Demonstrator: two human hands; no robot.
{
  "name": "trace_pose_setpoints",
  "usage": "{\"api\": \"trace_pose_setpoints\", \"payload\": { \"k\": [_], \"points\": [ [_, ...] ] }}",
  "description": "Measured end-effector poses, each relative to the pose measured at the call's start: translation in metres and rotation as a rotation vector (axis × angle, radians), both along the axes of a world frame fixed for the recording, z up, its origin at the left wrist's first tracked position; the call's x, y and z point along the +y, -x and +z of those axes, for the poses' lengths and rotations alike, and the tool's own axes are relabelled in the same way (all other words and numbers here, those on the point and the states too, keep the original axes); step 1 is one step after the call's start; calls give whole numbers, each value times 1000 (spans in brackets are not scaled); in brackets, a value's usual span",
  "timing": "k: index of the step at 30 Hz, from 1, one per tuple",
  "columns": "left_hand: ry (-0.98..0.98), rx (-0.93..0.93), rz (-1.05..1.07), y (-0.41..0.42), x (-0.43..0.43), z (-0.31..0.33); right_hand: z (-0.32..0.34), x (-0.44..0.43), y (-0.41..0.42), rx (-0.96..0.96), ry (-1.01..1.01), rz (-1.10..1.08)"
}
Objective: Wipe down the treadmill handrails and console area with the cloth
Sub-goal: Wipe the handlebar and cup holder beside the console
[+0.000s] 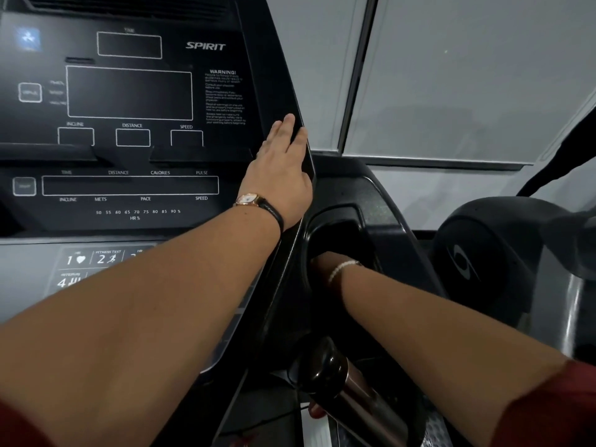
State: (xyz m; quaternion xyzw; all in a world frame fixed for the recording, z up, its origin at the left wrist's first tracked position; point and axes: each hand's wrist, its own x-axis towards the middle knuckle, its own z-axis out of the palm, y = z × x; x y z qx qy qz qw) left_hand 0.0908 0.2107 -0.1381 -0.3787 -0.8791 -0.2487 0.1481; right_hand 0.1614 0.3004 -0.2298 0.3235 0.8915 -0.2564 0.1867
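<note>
Glossy console (129, 91) edge is touched by the flat, straight-fingered left grip (280, 175).
Right grip (321, 262) is hidden in the rounded recess (350, 217); closure cannot be told.

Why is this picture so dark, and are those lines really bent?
Head view: dim, flat light; the wide lens bows the window frame; small print on the console is blurred; the right hand is half lost in the dark cup holder.

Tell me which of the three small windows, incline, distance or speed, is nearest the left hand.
The speed window, rightmost of the row; the left hand lies flat on the console edge right of it.
</note>
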Motion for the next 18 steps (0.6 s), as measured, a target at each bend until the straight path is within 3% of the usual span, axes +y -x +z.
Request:
{"api": "trace_pose_setpoints", "payload": {
  "k": [4, 7, 8, 10, 12, 13, 15, 18],
  "points": [
    [-16, 9, -3, 2, 0, 0, -12, 8, 2, -53, -185, 228],
    [-20, 11, -5, 1, 0, 0, -4, 8, 2, 61, -114, 170],
    [-19, 8, -7, 1, 0, -1, -3, 8, 0, 127, -8, 46],
    [-24, 8, -12, 1, 0, -1, 4, 11, -10, 251, 389, -140],
    [-29, 14, -13, 2, -1, -1, 20, 4, -32, 175, 757, -226],
    [-27, 13, -13, 1, 0, -1, 21, 4, -40, 107, 797, -173],
    [-24, 7, -10, 2, 0, -1, 26, 1, -49, 46, 651, 34],
    [-25, 5, -11, 1, 0, -1, 33, -7, -59, 53, 148, 369]
  ]
}}
